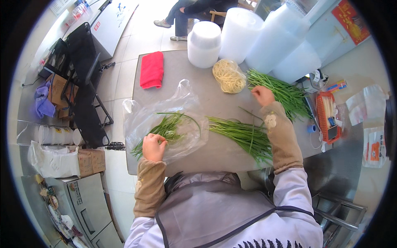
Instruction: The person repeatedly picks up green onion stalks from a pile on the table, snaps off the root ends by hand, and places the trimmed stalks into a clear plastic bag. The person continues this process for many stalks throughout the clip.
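My left hand (154, 147) is over the near left part of a clear plastic bag (189, 105) spread on the table, its fingertips pinched together beside loose green trimmings (169, 126). Whether something thin is between them cannot be told. My right hand (263, 94) is at the left edge of a large bunch of green chives (282, 93), fingers curled; what they grip is hidden. A second bunch of chives (242, 135) lies between my arms, with its left ends close to the bag. A bag of pale noodles (229, 76) lies just beyond my right hand.
A folded red cloth (152, 69) lies at the far left of the grey table (178, 62). Rolls of white wrap (204, 45) stand along the far edge. An orange basket (325, 116) is at the right. Beyond the table sits a person (183, 18); a black folding chair (85, 93) stands left.
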Demonstrator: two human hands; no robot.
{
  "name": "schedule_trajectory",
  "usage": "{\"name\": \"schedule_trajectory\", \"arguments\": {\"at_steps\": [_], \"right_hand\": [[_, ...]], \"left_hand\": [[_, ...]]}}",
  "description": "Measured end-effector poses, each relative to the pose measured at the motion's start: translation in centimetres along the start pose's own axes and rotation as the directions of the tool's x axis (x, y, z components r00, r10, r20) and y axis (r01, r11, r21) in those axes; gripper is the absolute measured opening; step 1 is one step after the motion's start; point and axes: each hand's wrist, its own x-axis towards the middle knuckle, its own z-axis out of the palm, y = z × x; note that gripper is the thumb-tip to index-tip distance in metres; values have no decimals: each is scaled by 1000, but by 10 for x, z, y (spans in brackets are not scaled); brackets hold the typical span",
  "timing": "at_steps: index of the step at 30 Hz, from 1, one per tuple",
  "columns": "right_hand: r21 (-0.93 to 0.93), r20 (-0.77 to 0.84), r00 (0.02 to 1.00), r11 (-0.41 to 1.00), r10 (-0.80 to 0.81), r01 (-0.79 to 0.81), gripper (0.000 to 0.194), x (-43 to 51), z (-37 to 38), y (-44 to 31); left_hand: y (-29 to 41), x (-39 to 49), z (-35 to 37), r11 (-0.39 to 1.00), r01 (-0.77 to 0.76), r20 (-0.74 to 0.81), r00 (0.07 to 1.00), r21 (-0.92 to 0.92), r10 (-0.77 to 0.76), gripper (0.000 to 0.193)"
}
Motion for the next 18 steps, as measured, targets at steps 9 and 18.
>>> {"name": "schedule_trajectory", "arguments": {"at_steps": [9,18], "right_hand": [[-45,287,953,993,-92,110,13,-41,74,-128],[449,-170,980,877,-106,173,10,-52,-12,-148]], "left_hand": [[20,2,-7,975,102,-4,994,-200,-105,16],[81,9,-42,808,12,-19,999,-589,-29,11]]}}
